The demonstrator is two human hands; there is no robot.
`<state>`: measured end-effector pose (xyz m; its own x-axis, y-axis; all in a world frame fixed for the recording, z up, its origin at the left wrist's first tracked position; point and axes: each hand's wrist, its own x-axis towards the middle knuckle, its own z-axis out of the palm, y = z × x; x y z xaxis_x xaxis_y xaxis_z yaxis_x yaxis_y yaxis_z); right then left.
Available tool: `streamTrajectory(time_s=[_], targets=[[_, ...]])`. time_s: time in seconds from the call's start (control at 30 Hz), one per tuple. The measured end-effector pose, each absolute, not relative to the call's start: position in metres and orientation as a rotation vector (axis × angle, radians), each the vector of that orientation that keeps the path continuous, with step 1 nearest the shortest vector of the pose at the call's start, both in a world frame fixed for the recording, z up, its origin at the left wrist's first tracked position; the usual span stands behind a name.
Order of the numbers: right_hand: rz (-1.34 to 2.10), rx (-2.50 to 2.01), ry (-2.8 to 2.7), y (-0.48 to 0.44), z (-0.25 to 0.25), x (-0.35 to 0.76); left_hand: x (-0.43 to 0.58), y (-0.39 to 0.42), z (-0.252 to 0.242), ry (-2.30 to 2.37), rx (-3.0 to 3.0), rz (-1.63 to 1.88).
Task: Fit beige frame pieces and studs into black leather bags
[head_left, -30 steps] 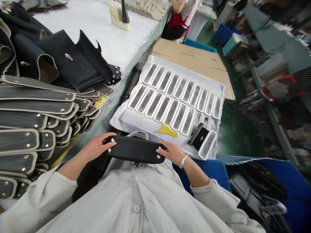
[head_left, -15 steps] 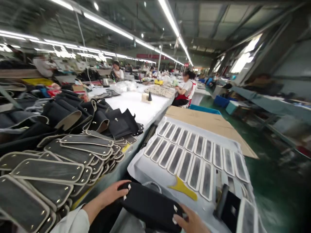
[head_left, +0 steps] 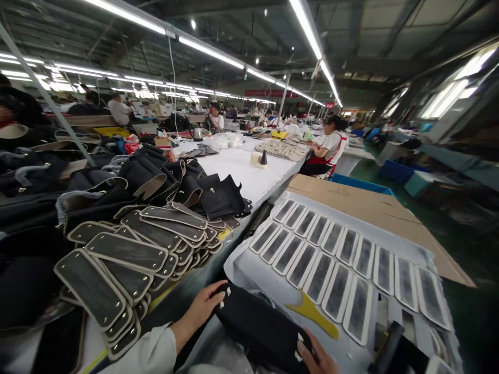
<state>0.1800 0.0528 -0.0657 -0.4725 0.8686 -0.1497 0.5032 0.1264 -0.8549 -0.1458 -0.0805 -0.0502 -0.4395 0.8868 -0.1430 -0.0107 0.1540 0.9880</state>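
My left hand (head_left: 205, 307) grips the left end of a long black leather piece (head_left: 261, 328) at the bottom of the view. My right hand (head_left: 317, 358) holds its right end, thumb on top, and is cut off by the lower edge. The piece lies just in front of my body, over the near edge of a white sheet (head_left: 245, 265) carrying two rows of grey, white-rimmed oblong panels (head_left: 335, 259). A yellow flat tool (head_left: 314, 314) rests on the sheet just beyond the piece.
A fanned stack of dark studded panels (head_left: 128, 259) and black bag parts (head_left: 195, 189) fills the white table (head_left: 249, 174) on my left. Cardboard (head_left: 370, 208) lies beyond the sheet. A seated person in a red apron (head_left: 325, 148) works further along; others sit at far benches.
My view has lifted from my lap to the factory hall. Both hands keep hold of the black piece, now low in the frame.
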Motion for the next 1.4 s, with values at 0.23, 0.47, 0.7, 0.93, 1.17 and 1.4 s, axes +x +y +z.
streamTrajectory(time_s=[0.23,0.47,0.7,0.93,1.17,1.4], targets=[[1.395,-1.309,-2.048,0.028,-0.043,0.176,-0.142,-0.092,-0.05,1.735,0.94,1.263],[1.17,-1.362,-2.225,0.039,-0.028,0.174,-0.154,-0.083,-0.041,1.899,1.092,1.163],[0.334,-0.845,-2.779,-0.004,-0.009,0.132,-0.105,-0.091,-0.031,1.893,2.293,0.753],[0.24,-0.688,-2.905,-0.007,-0.015,0.1,-0.103,-0.08,-0.024,1.864,2.368,0.547],[0.193,-0.729,-2.885,-0.011,-0.006,0.151,-0.123,-0.102,-0.021,1.966,2.383,0.443],[0.166,-0.493,-2.901,-0.022,-0.008,0.134,-0.091,-0.101,-0.02,1.778,2.467,0.432]])
